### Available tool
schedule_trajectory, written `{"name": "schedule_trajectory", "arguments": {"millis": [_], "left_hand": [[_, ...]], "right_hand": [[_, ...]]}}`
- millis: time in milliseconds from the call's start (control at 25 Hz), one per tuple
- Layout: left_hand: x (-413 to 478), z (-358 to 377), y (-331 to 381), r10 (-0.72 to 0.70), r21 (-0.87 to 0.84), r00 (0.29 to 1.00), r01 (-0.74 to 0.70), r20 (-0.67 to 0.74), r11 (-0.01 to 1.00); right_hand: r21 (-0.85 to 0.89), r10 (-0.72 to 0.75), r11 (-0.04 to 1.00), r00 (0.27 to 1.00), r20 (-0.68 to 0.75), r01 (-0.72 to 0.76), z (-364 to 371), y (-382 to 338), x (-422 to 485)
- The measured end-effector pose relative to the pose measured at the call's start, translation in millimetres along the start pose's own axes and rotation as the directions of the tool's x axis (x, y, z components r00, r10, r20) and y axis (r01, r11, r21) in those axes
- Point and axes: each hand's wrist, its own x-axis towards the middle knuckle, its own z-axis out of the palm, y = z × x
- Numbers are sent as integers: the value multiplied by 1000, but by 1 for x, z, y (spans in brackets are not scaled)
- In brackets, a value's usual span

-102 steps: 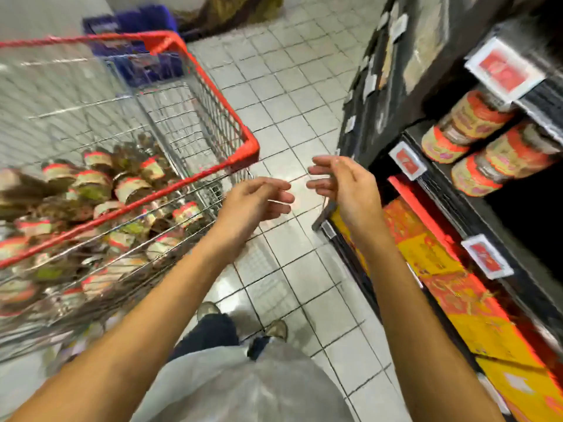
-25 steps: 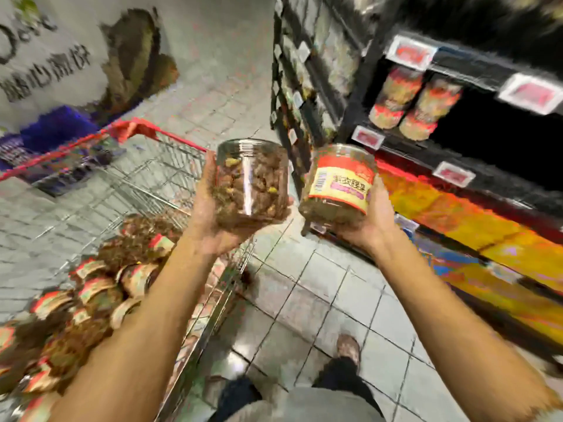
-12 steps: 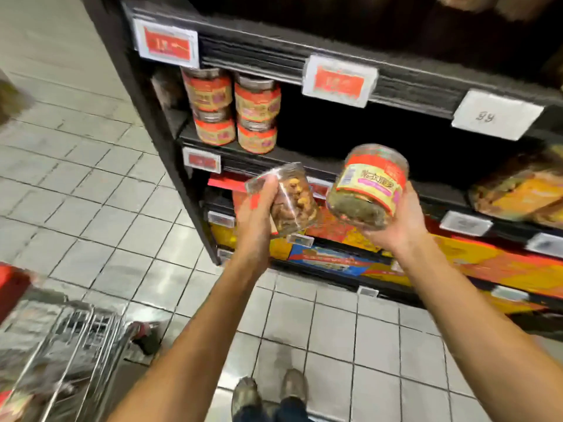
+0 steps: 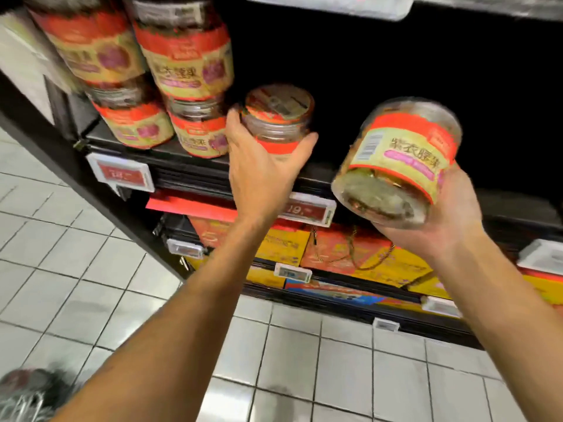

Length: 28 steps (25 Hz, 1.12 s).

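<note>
While my left hand (image 4: 262, 178) wraps one jar (image 4: 278, 126) nearly upright at the shelf (image 4: 189, 175) edge, just right of the stacked jars (image 4: 182, 62), my right hand (image 4: 447, 220) cups the second jar (image 4: 399, 159) tilted, farther out; left goes first, I judge.

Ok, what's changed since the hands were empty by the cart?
Both hands took hold of a jar each and swung from the cart to the shelf. The left hand has brought the left jar up to the shelf edge, beside the stacked jars; the right hand holds the right jar tilted, short of the shelf. Unchanged this last second: both grips, the stacked jars.
</note>
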Motion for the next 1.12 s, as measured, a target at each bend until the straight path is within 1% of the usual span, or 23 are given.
{"name": "schedule_trajectory", "arguments": {"millis": [40, 120, 200, 240, 280, 320, 360, 400, 440, 480, 640, 720, 760, 800, 840, 920, 960, 1040, 1120], "left_hand": [[0, 2, 0, 3, 18, 1000, -3, 11, 1000], [-10, -5, 4, 14, 2, 999, -14, 31, 1000], [-26, -24, 9, 69, -70, 997, -72, -45, 995], [-33, -36, 13, 80, -156, 995, -89, -61, 984], [-37, -45, 20, 65, -282, 998, -63, 0, 957], [-40, -52, 28, 62, -396, 991, -9, 122, 918], [-41, -57, 36, 96, -468, 962, 36, 255, 883], [-41, -59, 45, 139, -500, 922, 65, 361, 864], [-39, -60, 51, 167, -517, 891, 86, 423, 852], [-37, -61, 54, 174, -538, 880, 105, 442, 836], [-19, -69, 49, 159, -681, 925, 131, 346, 720], [-10, -71, 47, 167, -715, 937, 112, 308, 690], [-6, -71, 43, 168, -724, 944, 96, 283, 683], [-2, -71, 39, 158, -726, 952, 86, 262, 683], [2, -72, 35, 145, -715, 957, 81, 250, 694], [7, -71, 24, 136, -639, 960, 55, 246, 767], [9, -71, 20, 150, -591, 953, 35, 262, 806], [11, -73, 12, 177, -561, 943, 12, 282, 828], [13, -75, 8, 150, -568, 939, 57, 310, 821]], "right_hand": [[12, -15, 1000, 1000, 10, 15, 1, 0, 3], [8, -41, 999, 999, 25, 41, 4, 0, 6], [-93, -81, 993, 997, -19, 79, 7, 0, 7], [-170, -118, 980, 992, -54, 107, 9, 0, 8], [-236, -163, 961, 984, -73, 141, 15, 0, 8], [-288, -205, 942, 975, -81, 174, 23, -1, 9], [-330, -242, 922, 966, -88, 201, 33, -3, 9], [-358, -280, 905, 955, -100, 228, 43, -6, 10], [-378, -313, 890, 945, -99, 255, 53, -10, 11], [-396, -342, 873, 936, -79, 285, 62, -12, 11], [-415, -426, 799, 896, 122, 436, 96, -9, 20], [-510, -463, 719, 872, 155, 473, 112, -9, 32], [-587, -470, 671, 872, 137, 454, 121, -7, 38], [-639, -478, 632, 870, 123, 438, 126, -6, 43], [-677, -518, 580, 846, 122, 453, 127, -4, 51], [-693, -580, 538, 807, 110, 480, 126, 4, 56], [-695, -616, 533, 784, 73, 483, 123, 8, 54], [-664, -649, 563, 761, 15, 493, 111, 17, 53], [-620, -644, 579, 764, 50, 529, 91, 28, 50]]}}
